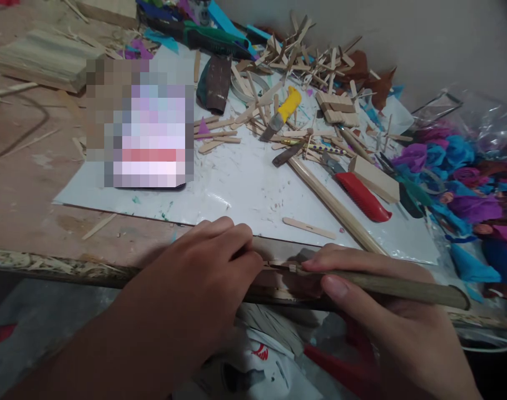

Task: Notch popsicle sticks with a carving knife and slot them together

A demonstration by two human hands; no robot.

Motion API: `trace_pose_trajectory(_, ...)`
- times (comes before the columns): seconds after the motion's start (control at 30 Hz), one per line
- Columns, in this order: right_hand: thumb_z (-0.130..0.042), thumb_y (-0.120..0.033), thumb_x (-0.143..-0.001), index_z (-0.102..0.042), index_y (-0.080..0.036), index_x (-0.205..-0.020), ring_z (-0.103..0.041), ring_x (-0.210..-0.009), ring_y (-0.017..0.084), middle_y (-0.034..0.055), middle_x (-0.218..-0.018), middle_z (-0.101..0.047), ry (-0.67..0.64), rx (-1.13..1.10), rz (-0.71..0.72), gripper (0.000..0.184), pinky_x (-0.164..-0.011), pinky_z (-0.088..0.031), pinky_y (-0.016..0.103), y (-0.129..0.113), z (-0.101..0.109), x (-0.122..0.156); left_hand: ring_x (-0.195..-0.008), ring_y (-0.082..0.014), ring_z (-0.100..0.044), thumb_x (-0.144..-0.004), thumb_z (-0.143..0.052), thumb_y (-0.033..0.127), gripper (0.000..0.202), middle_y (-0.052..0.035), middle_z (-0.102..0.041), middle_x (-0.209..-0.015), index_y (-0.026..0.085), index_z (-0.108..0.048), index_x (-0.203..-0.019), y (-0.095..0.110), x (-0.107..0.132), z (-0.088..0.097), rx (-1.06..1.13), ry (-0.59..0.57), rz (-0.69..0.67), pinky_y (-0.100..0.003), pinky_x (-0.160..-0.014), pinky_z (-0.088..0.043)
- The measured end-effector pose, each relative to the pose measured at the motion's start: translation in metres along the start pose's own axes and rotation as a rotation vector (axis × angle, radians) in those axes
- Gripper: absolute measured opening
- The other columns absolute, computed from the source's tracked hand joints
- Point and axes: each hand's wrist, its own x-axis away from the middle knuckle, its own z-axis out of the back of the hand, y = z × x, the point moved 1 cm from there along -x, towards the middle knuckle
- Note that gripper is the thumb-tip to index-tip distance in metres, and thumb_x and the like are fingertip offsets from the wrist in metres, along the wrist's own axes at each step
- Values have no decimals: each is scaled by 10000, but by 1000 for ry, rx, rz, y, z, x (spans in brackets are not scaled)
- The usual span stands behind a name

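At the littered table (24,189) edge, right hand (387,328) grips a stick (403,286).

readable text: none | white bag (245,358): red printed mark, too small to make out

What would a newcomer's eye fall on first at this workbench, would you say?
At the near table edge, the left hand and right hand grip a brown stick, the left pinching its tip. To the right lies a heap of purple and blue paper flowers; at the back, a scatter of craft sticks.
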Motion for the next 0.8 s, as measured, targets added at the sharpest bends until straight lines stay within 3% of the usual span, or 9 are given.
trace_pose_trajectory(0.1,-838,-352,-965,-873,-477,-1047,-809,-913,157,-73,-1019,-876,-13,53,36,154,-792,-657,186,-1,-2,0,-997,-288,-635,-947,-504,-34,341,-70,-700,-1042,173,-762,-1030,0,-1,0,-31,17,-14,-449,-907,-521)
trace_pose_trajectory(0.23,-843,-337,-965,-871,-461,-1032,-796,-945,134,-88,-1023,-872,-11,69,42,144,-773,-628,134,1,-3,2,-989,-281,-629,-947,-498,-56,351,-67,-689,-1031,167,-754,-1037,1,0,0,-42,5,-26,-446,-944,-526)
trace_pose_trajectory(0.37,-804,-285,-991,-868,-430,-1047,-793,-899,145,-64,-1036,-861,-22,23,42,168,-727,-641,163,3,-2,2,-947,-268,-614,-936,-509,-72,327,-56,-666,-993,177,-722,-951,2,0,1,-7,-7,-24,-436,-919,-516)
trace_pose_trajectory(0.5,-811,-273,-984,-871,-422,-1031,-795,-973,157,-54,-1038,-864,-8,43,59,167,-772,-635,164,3,-2,2,-911,-267,-598,-945,-509,-42,301,-55,-654,-976,184,-707,-929,1,0,0,0,-14,-16,-433,-856,-503)
trace_pose_trajectory(0.6,-800,-257,-989,-865,-413,-1041,-801,-956,162,-49,-1005,-865,-26,31,88,177,-765,-640,182,5,-1,2,-924,-262,-604,-947,-494,-32,309,-54,-660,-982,189,-711,-938,0,1,-2,11,-16,1,-429,-866,-497)
trace_pose_trajectory(0.73,-828,-292,-967,-873,-398,-1010,-817,-976,178,-43,-1008,-879,-16,125,121,124,-870,-644,225,4,-1,2,-955,-247,-604,-982,-451,-36,349,-40,-664,-1012,198,-709,-987,0,4,-2,49,-28,36,-411,-876,-473)
trace_pose_trajectory(0.8,-809,-283,-975,-872,-380,-978,-819,-938,181,-32,-990,-878,-3,108,129,115,-820,-650,230,2,-2,0,-946,-251,-587,-999,-443,-23,347,-45,-656,-1008,196,-712,-996,0,3,-2,57,-51,60,-408,-850,-456)
